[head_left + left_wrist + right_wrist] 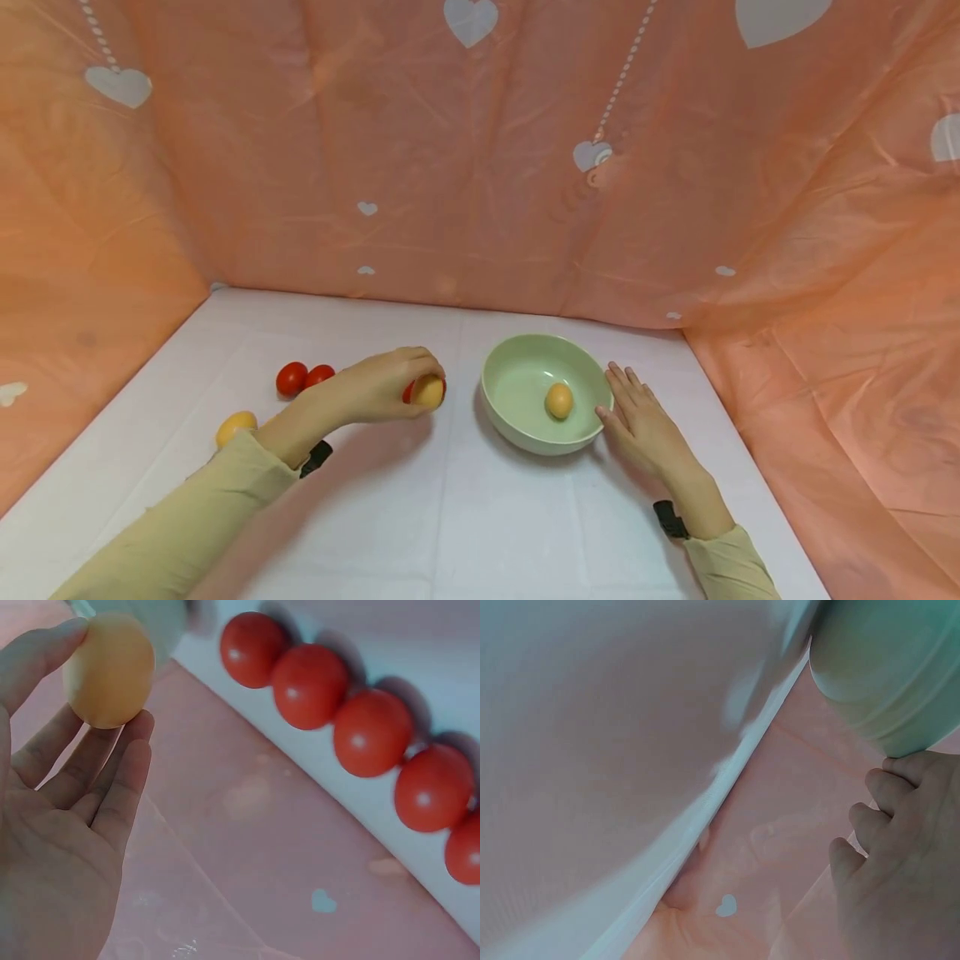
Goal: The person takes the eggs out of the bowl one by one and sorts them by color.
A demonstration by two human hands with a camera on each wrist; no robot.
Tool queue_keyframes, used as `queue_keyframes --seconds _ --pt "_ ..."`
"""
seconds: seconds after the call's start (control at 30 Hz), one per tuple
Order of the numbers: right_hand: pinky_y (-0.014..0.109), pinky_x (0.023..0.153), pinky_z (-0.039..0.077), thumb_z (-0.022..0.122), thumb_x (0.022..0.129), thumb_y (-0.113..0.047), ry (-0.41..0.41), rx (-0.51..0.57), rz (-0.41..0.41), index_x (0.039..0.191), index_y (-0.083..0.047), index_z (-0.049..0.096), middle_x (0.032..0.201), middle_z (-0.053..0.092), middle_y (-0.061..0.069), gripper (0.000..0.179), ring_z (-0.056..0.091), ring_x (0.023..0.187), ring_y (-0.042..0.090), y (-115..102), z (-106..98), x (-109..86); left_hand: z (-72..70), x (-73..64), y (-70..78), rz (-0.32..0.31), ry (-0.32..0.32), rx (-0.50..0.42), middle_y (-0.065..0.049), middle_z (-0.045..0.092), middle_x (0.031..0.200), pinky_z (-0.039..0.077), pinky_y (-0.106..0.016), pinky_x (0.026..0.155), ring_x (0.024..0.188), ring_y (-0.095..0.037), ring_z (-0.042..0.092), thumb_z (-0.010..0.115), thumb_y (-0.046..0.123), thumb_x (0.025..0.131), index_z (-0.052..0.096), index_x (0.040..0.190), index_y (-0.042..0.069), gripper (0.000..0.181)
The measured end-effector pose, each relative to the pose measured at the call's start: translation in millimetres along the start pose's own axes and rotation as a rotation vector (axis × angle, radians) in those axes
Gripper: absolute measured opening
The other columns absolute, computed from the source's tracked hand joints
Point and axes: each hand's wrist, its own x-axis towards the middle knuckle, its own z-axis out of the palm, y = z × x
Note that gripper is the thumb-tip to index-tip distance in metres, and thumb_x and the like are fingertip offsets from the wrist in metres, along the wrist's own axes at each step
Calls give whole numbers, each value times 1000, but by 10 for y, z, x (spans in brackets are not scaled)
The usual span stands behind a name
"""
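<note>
My left hand (386, 387) pinches a yellowish-tan egg (428, 392) between thumb and fingertips, above the table left of a pale green bowl (517, 392). In the left wrist view the same egg (110, 671) shows upright in the fingers. Inside the bowl lies another tan egg (558, 401). My right hand (647, 421) rests against the bowl's right side, fingers straight. The right wrist view shows its fingertips touching the bowl's outer wall (892, 682). Behind the held egg, bits of red show, mostly hidden.
Glossy red, tomato-like rounded things (292, 379) stand behind the left forearm; several (373, 733) form a row in the left wrist view. A yellow egg-shaped thing (236, 427) lies beside the left forearm. Pink cloth (465, 167) hangs around the white-covered table (495, 525).
</note>
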Motion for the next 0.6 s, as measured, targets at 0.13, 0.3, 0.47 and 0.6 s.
queue_keyframes --seconds 0.13,0.3,0.47,0.6 --pt "64 121 21 52 109 -36 3 5 -4 159 5 33 168 28 20 68 22 154 47 3 5 4 -15 -124 -51 -38 -45 22 2 67 113 58 -36 89 102 -17 63 82 12 85 71 116 9 33" --pt "65 121 22 51 109 -36 4 1 -9 159 5 33 167 29 21 68 23 153 48 5 3 2 -35 -298 -122 -44 -73 25 5 65 107 56 -29 79 93 -14 60 80 9 84 71 116 8 33" --pt "65 121 22 52 109 -36 10 4 -10 158 6 34 167 29 21 67 22 154 47 5 -4 4 -54 -464 -202 -68 -80 -11 7 65 105 57 -31 83 93 -13 60 81 8 84 72 115 10 32" --pt "66 121 21 52 108 -35 9 8 -10 158 6 34 167 29 21 67 22 154 47 -4 -7 -5 -45 -596 -296 -103 -93 -3 12 64 105 56 -35 87 96 -11 59 81 11 85 73 115 14 31"
